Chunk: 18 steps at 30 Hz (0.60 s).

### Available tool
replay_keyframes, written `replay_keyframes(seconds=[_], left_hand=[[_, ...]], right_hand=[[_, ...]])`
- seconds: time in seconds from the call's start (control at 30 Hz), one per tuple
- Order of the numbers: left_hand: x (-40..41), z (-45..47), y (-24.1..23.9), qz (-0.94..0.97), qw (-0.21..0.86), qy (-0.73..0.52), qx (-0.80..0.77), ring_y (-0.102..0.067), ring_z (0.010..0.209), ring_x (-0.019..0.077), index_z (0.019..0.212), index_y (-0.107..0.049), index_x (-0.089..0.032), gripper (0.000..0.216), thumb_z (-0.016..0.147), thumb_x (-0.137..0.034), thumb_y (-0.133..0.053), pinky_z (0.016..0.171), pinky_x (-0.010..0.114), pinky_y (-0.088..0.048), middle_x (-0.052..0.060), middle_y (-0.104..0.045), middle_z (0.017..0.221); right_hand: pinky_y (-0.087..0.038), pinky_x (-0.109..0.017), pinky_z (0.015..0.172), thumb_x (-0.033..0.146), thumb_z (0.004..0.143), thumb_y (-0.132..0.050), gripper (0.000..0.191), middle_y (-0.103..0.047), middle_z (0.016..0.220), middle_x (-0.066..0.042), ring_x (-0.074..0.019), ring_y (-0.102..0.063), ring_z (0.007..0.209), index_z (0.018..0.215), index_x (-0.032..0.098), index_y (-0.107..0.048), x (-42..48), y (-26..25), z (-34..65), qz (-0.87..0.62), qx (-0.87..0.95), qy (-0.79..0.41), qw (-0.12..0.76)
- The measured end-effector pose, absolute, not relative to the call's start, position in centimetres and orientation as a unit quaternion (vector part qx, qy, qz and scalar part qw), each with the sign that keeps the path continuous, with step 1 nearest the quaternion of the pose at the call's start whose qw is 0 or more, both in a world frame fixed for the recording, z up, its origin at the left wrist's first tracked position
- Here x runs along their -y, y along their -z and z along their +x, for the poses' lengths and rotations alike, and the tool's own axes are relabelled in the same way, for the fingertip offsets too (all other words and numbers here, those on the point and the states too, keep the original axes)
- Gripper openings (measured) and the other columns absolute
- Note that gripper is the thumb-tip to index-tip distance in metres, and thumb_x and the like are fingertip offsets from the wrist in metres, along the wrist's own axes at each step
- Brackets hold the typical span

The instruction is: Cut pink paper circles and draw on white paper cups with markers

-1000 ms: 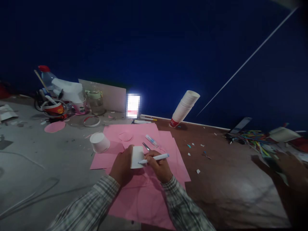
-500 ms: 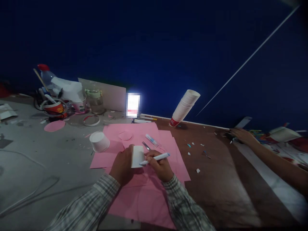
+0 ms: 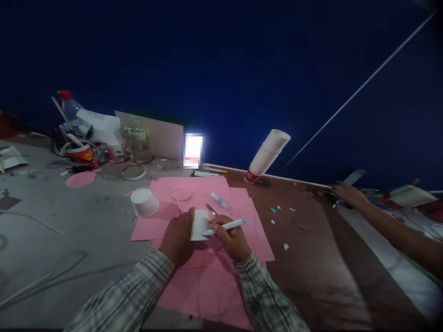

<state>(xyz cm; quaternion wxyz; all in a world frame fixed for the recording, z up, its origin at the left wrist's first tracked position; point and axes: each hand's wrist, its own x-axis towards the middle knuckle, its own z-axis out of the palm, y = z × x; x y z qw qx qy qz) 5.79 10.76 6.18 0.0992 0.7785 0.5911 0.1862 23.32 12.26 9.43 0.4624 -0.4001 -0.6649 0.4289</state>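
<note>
Over the pink paper sheets [image 3: 238, 240], my left hand [image 3: 178, 237] is closed on a small white paper piece [image 3: 200, 223], perhaps part of a cup; its exact kind is hard to tell. My right hand [image 3: 231, 240] grips a white marker [image 3: 228, 226] with a light blue end, its tip touching or very close to the white piece's lower right. Just beyond the hands lie scissors [image 3: 211, 209], their handles hidden, and a clear marker cap or tube with blue [image 3: 219, 201]. To the left, a white paper cup [image 3: 144, 203] stands upside down.
A tall leaning stack of paper cups [image 3: 268, 156] stands by the blue wall. Behind on the left are a glass jar [image 3: 137, 145], a red cup of tools [image 3: 80, 154] and a white ring [image 3: 133, 172]. Another person's arm [image 3: 387, 221] reaches in from the right. Paper scraps [image 3: 285, 246] dot the brown surface.
The view has shifted slightly, so everything sits a little farther right. Both hands keep their holds, and the marker stays at the white piece with hardly any movement.
</note>
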Motion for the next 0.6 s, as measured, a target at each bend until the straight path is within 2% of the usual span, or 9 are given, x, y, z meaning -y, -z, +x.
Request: replay_keyframes(seconds=[0.17,0.4,0.6], left_hand=[[-10.7,5.9,-6.4,0.782,0.095,-0.159,-0.595,-0.062,0.093,0.0326,0.137,-0.020,-0.006,0.073,0.081,-0.031,-0.061,0.078,0.044,-0.043,0.018,-0.064,0.106],[-10.7,6.1,-7.1,0.783,0.086,-0.104,-0.607,-0.061,0.091,0.0327,0.137,-0.023,-0.004,0.068,0.077,-0.015,-0.055,0.077,0.045,-0.043,0.018,-0.063,0.105],[-10.7,6.3,-7.5,0.782,0.084,-0.101,-0.609,-0.061,0.090,0.0326,0.137,-0.026,-0.002,0.067,0.080,-0.021,-0.056,0.076,0.044,-0.042,0.018,-0.062,0.103]], right_hand=[[-0.045,-0.029,0.060,0.034,0.086,-0.058,0.021,-0.060,0.068,-0.003,-0.0163,-0.054,0.062,0.071,0.020,-0.062,-12.3,-9.7,23.3,-0.407,0.660,-0.435,0.458],[-0.041,-0.027,0.053,0.032,0.084,-0.058,0.019,-0.056,0.062,0.000,-0.0139,-0.049,0.056,0.070,0.019,-0.060,-12.5,-9.3,23.5,-0.414,0.650,-0.465,0.437],[-0.038,-0.025,0.049,0.033,0.084,-0.058,0.020,-0.052,0.057,0.001,-0.0129,-0.046,0.053,0.071,0.019,-0.060,-12.5,-9.1,23.5,-0.441,0.635,-0.451,0.445]])
